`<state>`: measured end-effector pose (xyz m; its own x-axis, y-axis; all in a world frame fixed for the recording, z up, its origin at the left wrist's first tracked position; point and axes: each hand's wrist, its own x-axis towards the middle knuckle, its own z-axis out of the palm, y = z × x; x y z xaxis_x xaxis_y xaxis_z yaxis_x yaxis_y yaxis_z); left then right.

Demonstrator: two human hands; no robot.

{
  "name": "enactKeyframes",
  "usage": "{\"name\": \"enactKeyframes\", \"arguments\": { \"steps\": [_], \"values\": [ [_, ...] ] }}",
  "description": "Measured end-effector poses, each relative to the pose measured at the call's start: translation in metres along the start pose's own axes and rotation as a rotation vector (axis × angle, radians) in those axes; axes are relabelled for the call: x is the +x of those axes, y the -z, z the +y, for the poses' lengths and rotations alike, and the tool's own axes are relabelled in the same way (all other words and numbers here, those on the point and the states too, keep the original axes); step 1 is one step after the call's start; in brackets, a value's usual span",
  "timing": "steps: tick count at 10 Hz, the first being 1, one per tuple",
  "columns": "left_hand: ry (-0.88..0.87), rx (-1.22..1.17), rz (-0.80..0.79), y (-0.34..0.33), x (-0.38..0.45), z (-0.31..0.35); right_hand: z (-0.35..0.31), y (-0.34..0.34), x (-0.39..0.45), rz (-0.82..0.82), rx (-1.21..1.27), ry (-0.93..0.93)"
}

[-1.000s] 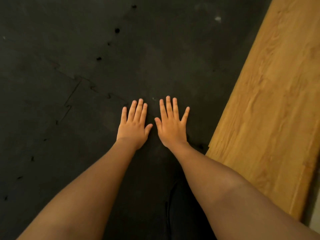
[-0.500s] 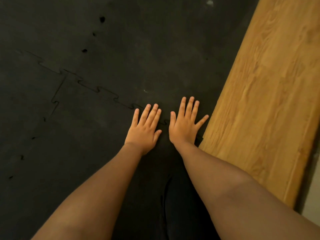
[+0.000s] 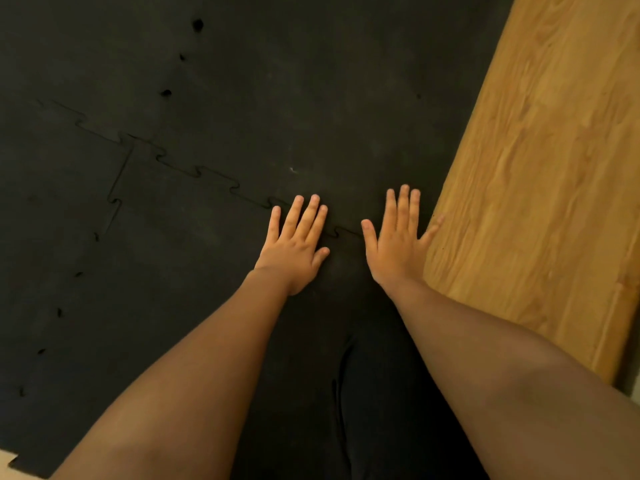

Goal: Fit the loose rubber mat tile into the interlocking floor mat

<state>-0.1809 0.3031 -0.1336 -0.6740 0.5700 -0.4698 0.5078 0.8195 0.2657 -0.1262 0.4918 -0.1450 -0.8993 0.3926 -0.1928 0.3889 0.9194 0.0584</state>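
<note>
The black rubber mat tile lies flat in the floor mat, its toothed far seam running from upper left down toward my hands. Another toothed seam marks its left side. My left hand lies palm down with its fingers over the far seam. Beside it, my right hand is spread flat across the same seam at the mat's right edge, its little finger touching the wood floor. A short piece of the seam shows between the two hands. Both hands hold nothing.
Light wood flooring borders the mat on the right. Small holes dot the mat at upper left and along the left side. My dark-clothed legs rest on the tile between my forearms. A sliver of bare floor shows at the bottom left corner.
Both hands have slid to the right along the seam toward the wood floor and have moved further apart. The view has shifted with them.
</note>
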Motion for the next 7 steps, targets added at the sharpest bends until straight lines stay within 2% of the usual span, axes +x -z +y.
{"name": "enactKeyframes", "arguments": {
  "steps": [2,4,5,6,7],
  "values": [
    [-0.022,0.024,0.025,0.0,-0.001,-0.002,0.0,-0.007,0.007,-0.013,0.045,0.032],
    [-0.036,0.068,0.043,0.001,-0.002,-0.002,0.0,-0.01,0.007,0.016,0.043,0.037],
    [-0.057,0.017,0.019,0.01,-0.005,-0.006,0.0,-0.016,0.007,0.067,0.05,0.061],
    [-0.041,-0.084,0.207,0.019,-0.028,-0.019,0.003,-0.019,0.009,0.112,0.049,0.041],
    [0.043,-0.075,0.324,0.028,-0.101,-0.027,-0.006,-0.001,0.001,0.039,-0.051,-0.053]
  ]
}}
